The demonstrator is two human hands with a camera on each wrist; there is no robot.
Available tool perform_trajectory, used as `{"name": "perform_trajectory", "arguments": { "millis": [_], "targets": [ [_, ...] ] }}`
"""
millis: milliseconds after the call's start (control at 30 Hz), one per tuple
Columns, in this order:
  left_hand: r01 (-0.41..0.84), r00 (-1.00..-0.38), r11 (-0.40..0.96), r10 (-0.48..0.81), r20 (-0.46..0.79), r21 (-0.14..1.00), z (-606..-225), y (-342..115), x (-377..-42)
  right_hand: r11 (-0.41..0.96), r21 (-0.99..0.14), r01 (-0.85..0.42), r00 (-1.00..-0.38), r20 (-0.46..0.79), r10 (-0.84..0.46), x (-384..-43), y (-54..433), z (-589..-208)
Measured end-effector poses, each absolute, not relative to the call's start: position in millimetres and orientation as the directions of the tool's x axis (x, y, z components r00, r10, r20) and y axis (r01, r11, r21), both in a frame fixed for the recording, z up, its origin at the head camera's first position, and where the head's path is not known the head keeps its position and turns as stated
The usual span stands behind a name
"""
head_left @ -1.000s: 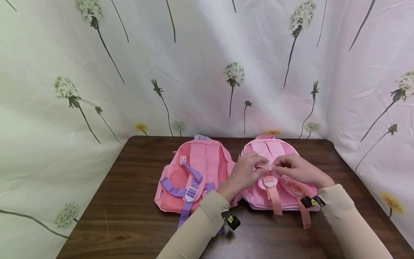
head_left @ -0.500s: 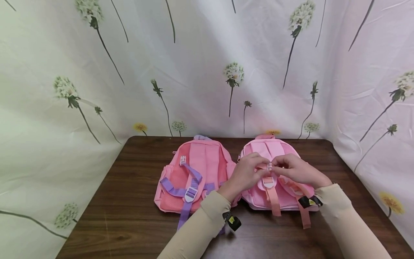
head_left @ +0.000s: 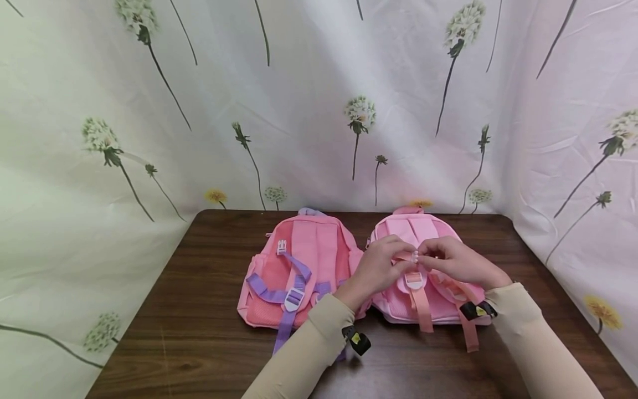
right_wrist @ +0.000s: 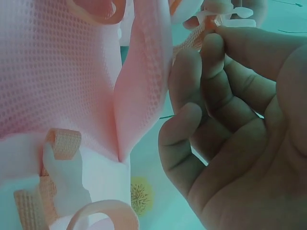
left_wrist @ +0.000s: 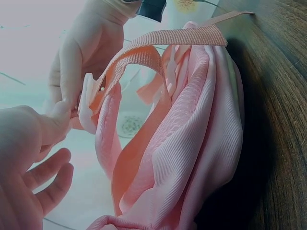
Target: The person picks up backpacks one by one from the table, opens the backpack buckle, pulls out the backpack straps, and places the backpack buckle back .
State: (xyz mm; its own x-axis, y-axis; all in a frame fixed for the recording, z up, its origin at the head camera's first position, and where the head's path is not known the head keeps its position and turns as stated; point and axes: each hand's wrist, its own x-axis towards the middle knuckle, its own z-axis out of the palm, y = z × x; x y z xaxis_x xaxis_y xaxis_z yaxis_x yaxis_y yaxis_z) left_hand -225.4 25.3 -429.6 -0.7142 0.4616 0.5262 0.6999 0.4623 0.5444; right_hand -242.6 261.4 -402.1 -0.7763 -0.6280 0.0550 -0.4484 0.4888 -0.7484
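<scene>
A light pink backpack (head_left: 399, 224) lies on the dark wooden table with its shoulder straps upward. Above its middle, my left hand (head_left: 381, 263) and right hand (head_left: 456, 260) meet fingertip to fingertip at a small white plastic buckle (head_left: 415, 256). The left thumb and fingers pinch it from the left. On the right side, thumb and forefinger pinch the buckle's orange webbing strap (right_wrist: 192, 40), with white prongs (right_wrist: 240, 22) showing just past them. Fingers hide much of the buckle. Below hangs a white strap adjuster (head_left: 414, 280) with a loose orange tail.
To the left lies a coral-pink backpack (head_left: 314, 233) with purple straps (head_left: 284, 327); its white buckle half (head_left: 282, 246) is unfastened. The right orange strap tail (head_left: 470, 335) hangs over the table (head_left: 209, 249). A dandelion-print curtain (head_left: 309, 100) stands behind.
Over the last second the right hand has shifted slightly left, bringing both sets of fingertips closer together at the buckle. The buckle has turned a little. Both backpacks stay in place.
</scene>
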Motion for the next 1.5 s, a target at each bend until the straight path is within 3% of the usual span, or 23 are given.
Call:
{"name": "perform_trajectory", "arguments": {
  "millis": [533,1267,1500],
  "targets": [
    [0.708,-0.706,0.459,0.457,0.541,0.536,-427.9,23.6,-227.0,0.428,-0.727,-0.537,-0.751,0.181,-0.635,-245.4,258.9,-405.5],
    [0.747,-0.664,0.438,0.52,0.537,0.5,-428.6,26.4,-227.7,0.581,-0.651,-0.488,-0.845,0.185,-0.502,-246.3,254.0,-398.5],
    [0.75,-0.661,0.443,0.508,0.552,0.49,-429.8,24.5,-227.5,0.507,-0.591,-0.628,-0.74,0.252,-0.624,-249.2,254.3,-413.9]
  ]
}}
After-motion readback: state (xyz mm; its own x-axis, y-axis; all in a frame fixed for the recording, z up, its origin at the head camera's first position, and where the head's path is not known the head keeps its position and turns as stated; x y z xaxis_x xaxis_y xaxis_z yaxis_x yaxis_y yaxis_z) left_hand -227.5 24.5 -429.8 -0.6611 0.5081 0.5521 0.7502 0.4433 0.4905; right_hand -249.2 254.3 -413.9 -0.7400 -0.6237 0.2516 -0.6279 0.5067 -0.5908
